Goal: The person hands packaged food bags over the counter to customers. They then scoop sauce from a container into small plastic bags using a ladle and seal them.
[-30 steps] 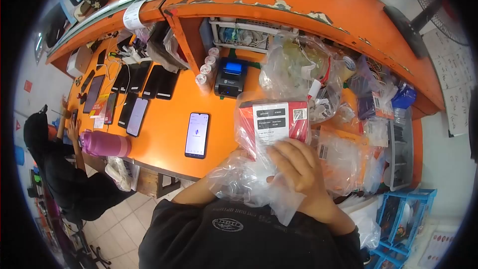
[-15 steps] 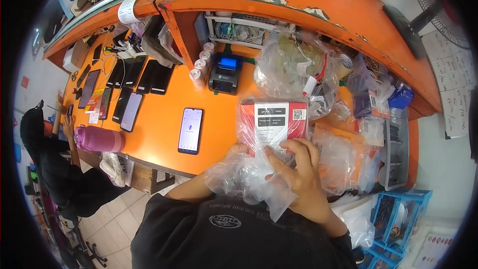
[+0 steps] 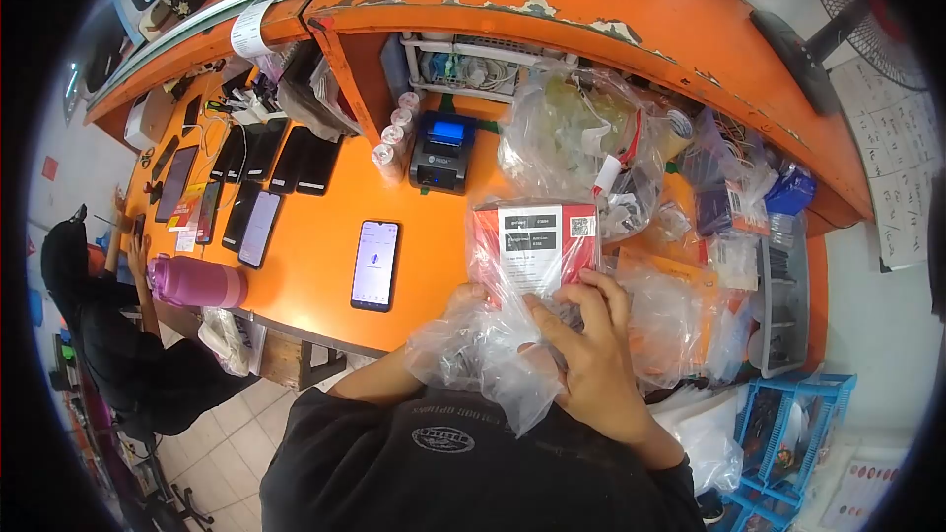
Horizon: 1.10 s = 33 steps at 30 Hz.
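A red and white box (image 3: pixel 533 253) with a printed label and a QR code sits inside a clear plastic bag (image 3: pixel 498 360), just in front of my chest. My right hand (image 3: pixel 597 355) grips the right side of this package, with its thumb and index finger bent over the bag and the box's lower edge. On the other side, my left hand (image 3: pixel 467 298) holds the package's lower left corner; crumpled plastic covers most of that hand. The bag's loose end bunches up below the box, between my hands.
A lit phone (image 3: pixel 375 265) lies on the orange desk (image 3: pixel 305 281), near a small black printer (image 3: pixel 442 154). Several dark phones (image 3: pixel 266 148) and a pink bottle (image 3: pixel 199 281) are to the left. Plastic bags (image 3: pixel 581 133) crowd the right side. Another person (image 3: pixel 123 335) works at far left.
The box and both hands have shifted slightly left in view. My right fingers have moved a little along the box's lower right edge. The hold on the package stays.
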### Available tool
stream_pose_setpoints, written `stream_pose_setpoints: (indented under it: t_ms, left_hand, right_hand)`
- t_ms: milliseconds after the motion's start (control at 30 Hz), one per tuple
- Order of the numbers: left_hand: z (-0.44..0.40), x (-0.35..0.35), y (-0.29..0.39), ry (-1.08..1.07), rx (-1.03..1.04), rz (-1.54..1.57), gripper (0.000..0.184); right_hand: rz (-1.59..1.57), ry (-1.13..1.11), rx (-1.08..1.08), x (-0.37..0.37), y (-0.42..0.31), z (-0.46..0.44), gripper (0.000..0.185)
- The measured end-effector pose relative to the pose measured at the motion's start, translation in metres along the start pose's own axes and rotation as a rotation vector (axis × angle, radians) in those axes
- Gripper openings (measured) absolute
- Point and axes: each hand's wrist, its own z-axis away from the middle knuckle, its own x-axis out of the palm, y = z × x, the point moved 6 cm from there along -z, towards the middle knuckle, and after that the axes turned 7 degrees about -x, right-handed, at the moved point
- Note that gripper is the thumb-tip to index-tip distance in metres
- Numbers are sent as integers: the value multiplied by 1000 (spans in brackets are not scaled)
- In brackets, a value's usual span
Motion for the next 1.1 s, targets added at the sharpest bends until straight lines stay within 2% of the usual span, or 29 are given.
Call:
stream_pose_setpoints:
  t_ms: [367,567,1100]
  left_hand:
    - [4,2,3,49,17,8,75]
    - [1,1,3,-14,3,10,82]
    - [0,5,3,-28,-3,-36,82]
  right_hand:
    - [-22,64,3,-1,3,1,34]
    - [-42,73,25,2,6,3,33]
    - [-17,65,5,2,6,2,34]
